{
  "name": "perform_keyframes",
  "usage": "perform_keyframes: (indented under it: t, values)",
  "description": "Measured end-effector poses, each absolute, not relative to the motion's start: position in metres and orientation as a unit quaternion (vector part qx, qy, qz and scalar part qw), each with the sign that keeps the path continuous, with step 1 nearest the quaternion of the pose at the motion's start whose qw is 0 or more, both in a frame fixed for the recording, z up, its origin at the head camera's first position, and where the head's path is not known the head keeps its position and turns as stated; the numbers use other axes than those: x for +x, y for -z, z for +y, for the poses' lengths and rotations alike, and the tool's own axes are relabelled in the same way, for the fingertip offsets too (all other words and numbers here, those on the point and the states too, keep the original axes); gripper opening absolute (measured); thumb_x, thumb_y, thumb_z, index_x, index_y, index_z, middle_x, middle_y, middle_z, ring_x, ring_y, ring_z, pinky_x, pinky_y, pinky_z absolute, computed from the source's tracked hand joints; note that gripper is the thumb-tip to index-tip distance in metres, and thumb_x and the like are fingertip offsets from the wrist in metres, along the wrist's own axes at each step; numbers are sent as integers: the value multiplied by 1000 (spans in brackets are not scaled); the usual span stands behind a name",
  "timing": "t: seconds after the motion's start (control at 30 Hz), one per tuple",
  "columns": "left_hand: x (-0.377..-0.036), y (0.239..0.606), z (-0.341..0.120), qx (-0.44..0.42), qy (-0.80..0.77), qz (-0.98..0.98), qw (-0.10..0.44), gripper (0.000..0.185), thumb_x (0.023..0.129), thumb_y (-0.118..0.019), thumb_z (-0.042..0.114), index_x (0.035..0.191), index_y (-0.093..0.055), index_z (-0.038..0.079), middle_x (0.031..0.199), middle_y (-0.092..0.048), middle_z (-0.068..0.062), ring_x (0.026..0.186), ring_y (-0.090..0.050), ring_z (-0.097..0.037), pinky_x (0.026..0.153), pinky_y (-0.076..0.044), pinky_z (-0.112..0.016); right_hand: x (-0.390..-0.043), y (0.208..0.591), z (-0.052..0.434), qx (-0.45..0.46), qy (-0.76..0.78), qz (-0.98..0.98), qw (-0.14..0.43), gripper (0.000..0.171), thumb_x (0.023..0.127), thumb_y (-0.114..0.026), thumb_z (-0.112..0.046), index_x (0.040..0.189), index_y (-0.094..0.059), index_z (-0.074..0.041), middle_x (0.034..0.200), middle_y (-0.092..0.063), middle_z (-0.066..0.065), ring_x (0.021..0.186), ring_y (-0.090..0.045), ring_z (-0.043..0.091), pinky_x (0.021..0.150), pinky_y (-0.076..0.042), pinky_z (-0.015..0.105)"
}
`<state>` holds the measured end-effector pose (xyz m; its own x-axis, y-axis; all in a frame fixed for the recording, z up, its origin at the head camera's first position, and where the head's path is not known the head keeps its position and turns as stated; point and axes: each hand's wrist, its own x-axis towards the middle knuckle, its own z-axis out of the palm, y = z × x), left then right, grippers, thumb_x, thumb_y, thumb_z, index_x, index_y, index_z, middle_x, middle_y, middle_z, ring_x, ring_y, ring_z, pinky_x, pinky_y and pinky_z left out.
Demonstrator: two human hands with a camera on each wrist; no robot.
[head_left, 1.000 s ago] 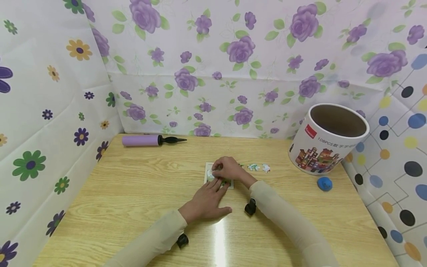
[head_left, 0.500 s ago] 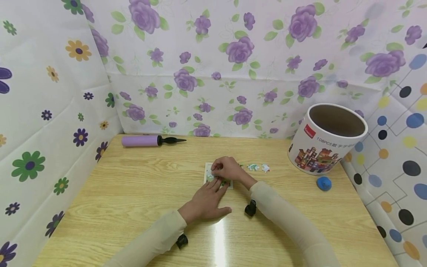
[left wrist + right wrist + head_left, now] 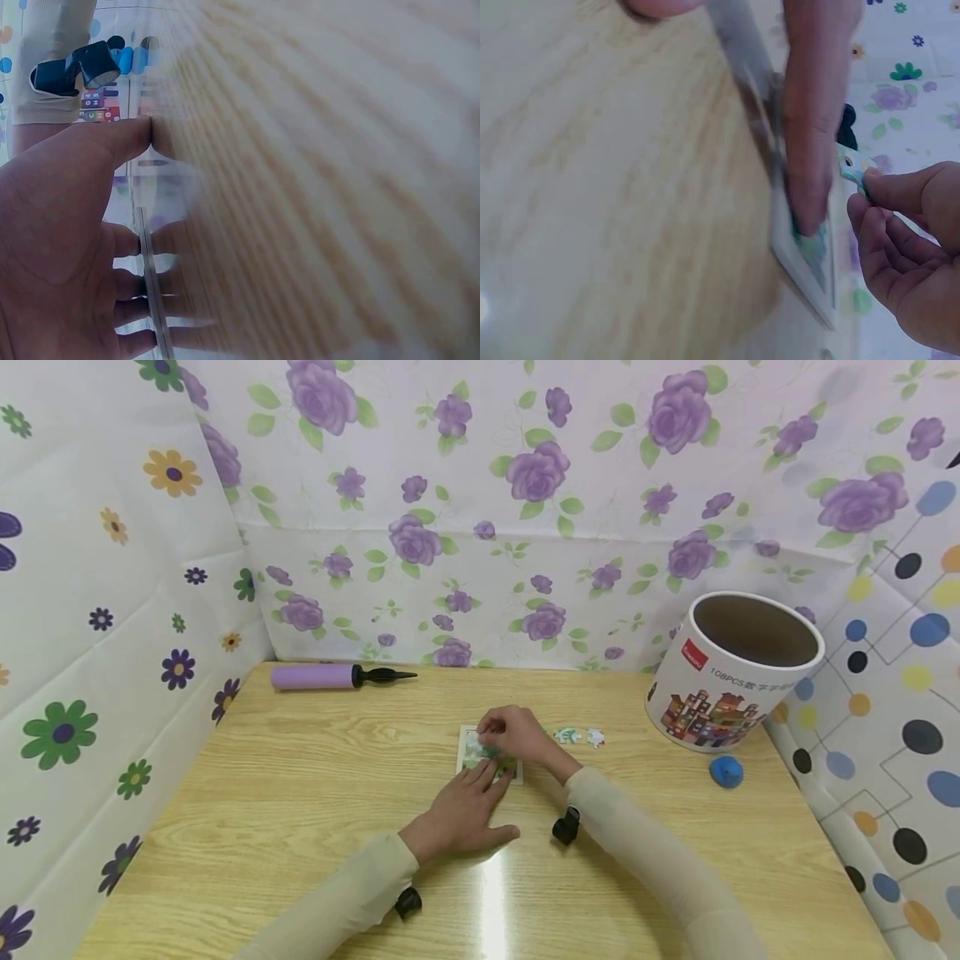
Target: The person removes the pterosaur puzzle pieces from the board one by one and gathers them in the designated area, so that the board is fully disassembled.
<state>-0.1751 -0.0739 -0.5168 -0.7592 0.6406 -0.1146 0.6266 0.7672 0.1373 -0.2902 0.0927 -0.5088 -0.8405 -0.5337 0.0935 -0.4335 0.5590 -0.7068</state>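
A small white-framed jigsaw puzzle [image 3: 461, 752] lies on the wooden table, its green picture partly covered by my hands. My left hand [image 3: 463, 812] rests on its near part with straight, spread fingers; in the left wrist view those fingertips lie on the thin board [image 3: 155, 289], thumb out to the side. My right hand [image 3: 516, 732] is over the far right part of the frame. Between its thumb and index finger it pinches a puzzle piece [image 3: 850, 163], held above the board in the right wrist view. Two loose puzzle pieces, one green-and-white [image 3: 567, 736] and one whitish [image 3: 596, 737], lie to the right.
A large white bucket [image 3: 675, 710] with printed blocks stands at the back right, a small blue object [image 3: 727, 772] in front of it. A purple hand pump [image 3: 315, 677] lies at the back left. Flowered and dotted cloths [image 3: 450, 493] hang around the table.
My right hand shifts slightly up and right, uncovering more of the puzzle's upper left. The piece edge that showed beside its wrist is out of sight. My left hand stays put.
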Motion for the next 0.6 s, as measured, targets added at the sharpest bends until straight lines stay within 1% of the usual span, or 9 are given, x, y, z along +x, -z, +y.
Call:
perform_keyframes:
  t: [0.13,0.3,0.5,0.6]
  values:
    - [-175,517,-74,337,-48,937,77,89,99,-44,69,163,-27,10,169,-18,-16,156,-21,-32,122,-28,-50,-290,501,103,-278,387,877,56,7,97,-72,-18,102,-76,-15,94,-73,-3,82,-66,9,76,-56,31]
    - [-175,516,-74,332,-52,938,82,89,99,-45,69,163,-26,10,170,-17,-15,156,-20,-32,122,-27,-49,-288,492,118,-277,380,881,46,8,97,-72,-19,104,-75,-14,93,-73,-3,81,-68,9,75,-58,31]
    - [-175,515,-73,333,-55,938,83,89,99,-47,67,163,-28,9,169,-20,-17,156,-21,-33,122,-28,-50,-283,483,139,-267,370,889,36,8,96,-73,-18,103,-75,-13,94,-73,-2,83,-68,11,77,-58,34]
    - [-175,515,-73,333,-54,937,86,89,99,-47,67,163,-27,9,169,-19,-17,156,-21,-33,122,-27,-50,-282,484,149,-259,365,893,32,8,96,-73,-17,103,-75,-13,94,-73,-2,83,-68,11,76,-58,33]
